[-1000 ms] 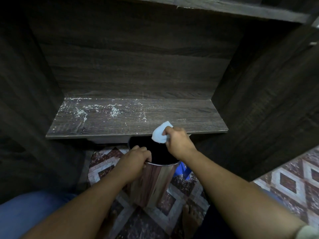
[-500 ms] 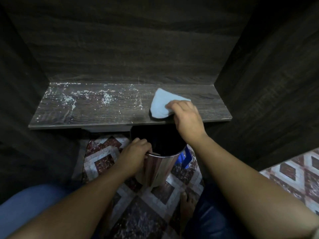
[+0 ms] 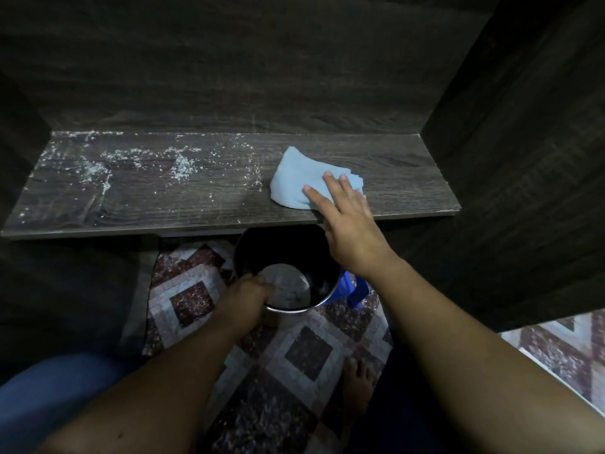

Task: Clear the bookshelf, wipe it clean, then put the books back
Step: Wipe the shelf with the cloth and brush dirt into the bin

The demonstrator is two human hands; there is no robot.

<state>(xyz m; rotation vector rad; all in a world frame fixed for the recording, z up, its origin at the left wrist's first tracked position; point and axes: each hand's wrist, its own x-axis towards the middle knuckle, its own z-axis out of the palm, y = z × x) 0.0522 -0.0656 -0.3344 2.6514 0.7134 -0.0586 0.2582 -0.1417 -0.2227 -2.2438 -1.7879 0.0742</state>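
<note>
looking down into a dark wood-grain bookshelf bay: back panel [image 3: 229, 60] at 12 o'clock, side wall [image 3: 523, 158] at 3 o'clock, one bare shelf board [image 3: 163, 204] across the middle. speckled with white grit [image 3: 184, 165] over its 9 to 10 o'clock half, cleaner toward 3 o'clock. at 6 o'clock, patterned tile floor [image 3: 307, 353] in brown and cream squares.

counted: one pale blue cloth [image 3: 294, 181], crumpled on the board just right of centre; one round metal bin [image 3: 284, 250] below the board's front edge; one blue object [image 3: 355, 288] against the bin's 3 o'clock side, kind unclear; one bare foot [image 3: 357, 381] at 5 o'clock; two hands. right hand [image 3: 347, 224] flat, fingers straight and spread, pressing the cloth's near right part. left hand [image 3: 245, 296] curled over the bin's rim at its 8 o'clock side, gripping it.

against half a second back — cloth further in on the board, fingers flattened rather than bunched; bin's inside now seen down to its pale bottom; grit unmoved.
</note>
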